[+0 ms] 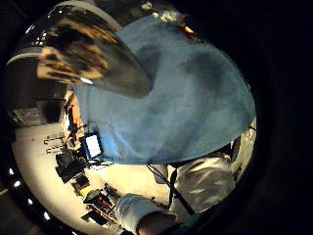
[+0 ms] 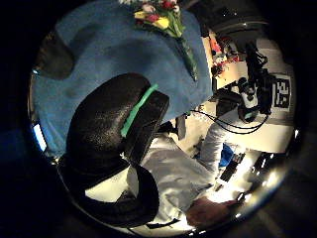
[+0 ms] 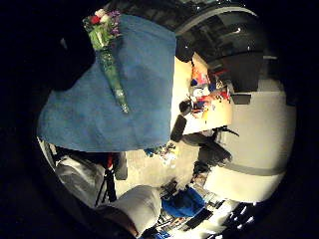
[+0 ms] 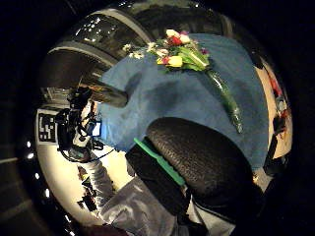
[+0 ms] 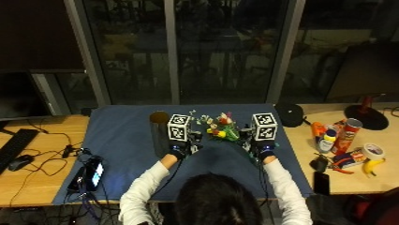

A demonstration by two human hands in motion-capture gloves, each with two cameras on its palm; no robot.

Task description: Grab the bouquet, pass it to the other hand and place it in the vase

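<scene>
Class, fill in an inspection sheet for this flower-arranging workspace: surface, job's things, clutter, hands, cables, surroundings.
Surface: blue cloth over a wooden table.
Job's things: bouquet lying on the cloth; vase upright by the left hand.
Clutter: chips can, banana, tape roll, bottle on the right.
Hands: left hand and right hand raised near the bouquet, holding nothing; fingers not visible.
Cables: tangle beside a phone, keyboard and mouse.
Surroundings: dark windows.

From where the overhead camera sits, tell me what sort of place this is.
Probably an office or lab at night: wooden desks under dark windows, a keyboard and mouse, and a monitor stand.
</scene>
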